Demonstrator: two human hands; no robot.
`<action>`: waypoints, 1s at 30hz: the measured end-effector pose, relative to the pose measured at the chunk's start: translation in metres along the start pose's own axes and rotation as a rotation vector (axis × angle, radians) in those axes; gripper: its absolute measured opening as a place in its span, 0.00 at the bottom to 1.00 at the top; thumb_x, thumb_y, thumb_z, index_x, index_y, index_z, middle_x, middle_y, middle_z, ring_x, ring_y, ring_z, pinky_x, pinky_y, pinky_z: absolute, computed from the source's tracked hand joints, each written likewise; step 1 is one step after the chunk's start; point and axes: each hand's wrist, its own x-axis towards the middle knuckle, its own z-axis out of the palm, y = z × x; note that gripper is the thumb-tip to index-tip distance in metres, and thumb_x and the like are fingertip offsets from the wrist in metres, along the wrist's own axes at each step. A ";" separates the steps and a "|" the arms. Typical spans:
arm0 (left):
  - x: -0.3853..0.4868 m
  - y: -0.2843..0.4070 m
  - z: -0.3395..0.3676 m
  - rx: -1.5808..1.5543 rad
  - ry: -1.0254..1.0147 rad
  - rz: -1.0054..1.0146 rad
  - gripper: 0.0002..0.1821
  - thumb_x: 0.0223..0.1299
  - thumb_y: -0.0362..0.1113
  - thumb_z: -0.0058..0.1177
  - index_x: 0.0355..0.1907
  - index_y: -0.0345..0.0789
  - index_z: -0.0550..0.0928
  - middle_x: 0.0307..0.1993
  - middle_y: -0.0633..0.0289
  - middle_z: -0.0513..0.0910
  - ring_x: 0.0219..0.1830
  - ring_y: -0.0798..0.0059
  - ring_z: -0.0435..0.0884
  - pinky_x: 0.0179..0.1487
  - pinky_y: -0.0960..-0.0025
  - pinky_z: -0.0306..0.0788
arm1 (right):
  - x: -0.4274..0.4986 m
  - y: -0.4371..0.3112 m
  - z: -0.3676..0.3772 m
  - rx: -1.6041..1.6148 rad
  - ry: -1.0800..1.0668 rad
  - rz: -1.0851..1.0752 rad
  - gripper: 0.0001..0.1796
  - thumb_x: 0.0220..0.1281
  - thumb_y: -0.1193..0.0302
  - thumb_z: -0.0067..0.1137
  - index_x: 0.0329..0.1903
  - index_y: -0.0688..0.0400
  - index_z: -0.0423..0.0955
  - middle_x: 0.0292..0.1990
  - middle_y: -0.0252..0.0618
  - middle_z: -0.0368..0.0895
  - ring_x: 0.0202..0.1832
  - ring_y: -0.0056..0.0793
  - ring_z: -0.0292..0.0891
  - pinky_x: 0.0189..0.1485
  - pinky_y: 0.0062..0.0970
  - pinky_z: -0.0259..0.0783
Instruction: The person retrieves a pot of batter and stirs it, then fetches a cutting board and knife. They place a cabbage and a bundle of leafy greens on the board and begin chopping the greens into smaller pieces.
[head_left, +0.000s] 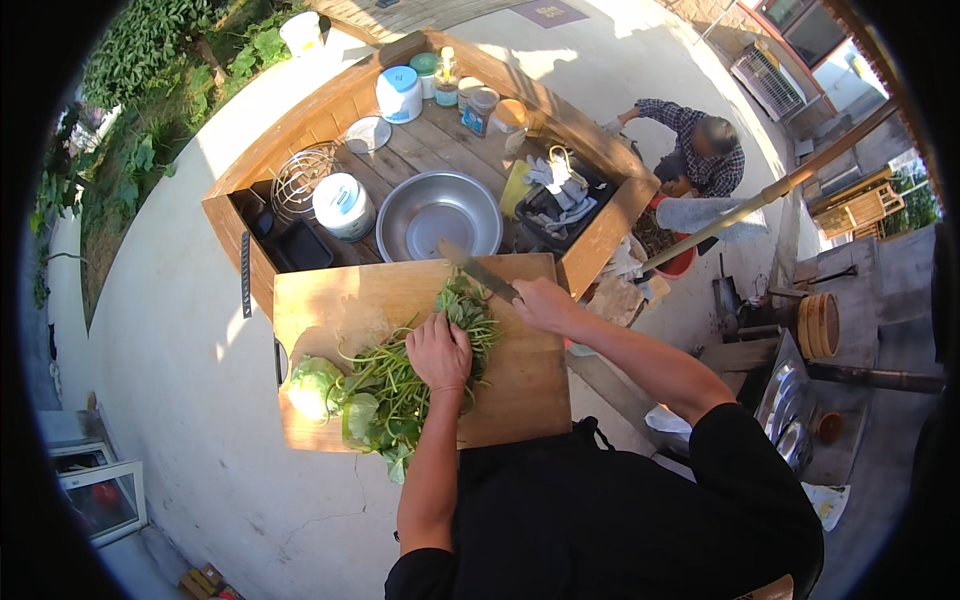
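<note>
On a wooden cutting board (525, 375) lies a heap of leafy green stems (390, 367). My left hand (441, 351) presses down on the bunch, fingers curled over it. A knife (484, 276) is gripped by its handle in my right hand (541, 304), its blade slanting up and left over the leafy end of the bunch, near the board's far edge. Whether the blade touches the leaves I cannot tell. A pale green round vegetable, perhaps a cabbage (315, 388), sits at the board's left. Some leaves hang past the near edge.
Beyond the board, a wooden-framed table (352, 97) holds a metal basin (439, 217), a white tub (343, 206), several lidded jars (480, 111) and a black crate (566, 217) with gloves. A person (701, 146) crouches at right. A bamboo pole (750, 204) slants nearby.
</note>
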 end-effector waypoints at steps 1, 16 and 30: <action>-0.001 0.000 0.000 0.002 0.002 -0.001 0.13 0.58 0.37 0.54 0.44 0.35 0.83 0.44 0.60 0.85 0.43 0.63 0.80 0.51 0.61 0.69 | 0.003 -0.002 -0.004 -0.006 -0.028 -0.008 0.12 0.60 0.69 0.53 0.37 0.67 0.76 0.29 0.62 0.81 0.34 0.62 0.80 0.41 0.53 0.75; -0.002 0.001 0.000 0.001 -0.007 0.000 0.13 0.57 0.36 0.54 0.44 0.36 0.84 0.44 0.60 0.85 0.43 0.64 0.80 0.52 0.61 0.69 | -0.016 0.005 0.032 -0.078 0.007 0.000 0.09 0.60 0.69 0.53 0.36 0.63 0.72 0.25 0.58 0.80 0.29 0.61 0.80 0.33 0.53 0.75; -0.004 0.002 -0.004 0.032 0.015 0.052 0.11 0.67 0.41 0.51 0.43 0.38 0.84 0.42 0.62 0.84 0.41 0.64 0.79 0.49 0.60 0.68 | -0.028 -0.013 0.034 0.013 0.047 0.061 0.11 0.63 0.67 0.51 0.36 0.64 0.72 0.25 0.60 0.79 0.29 0.62 0.78 0.35 0.55 0.73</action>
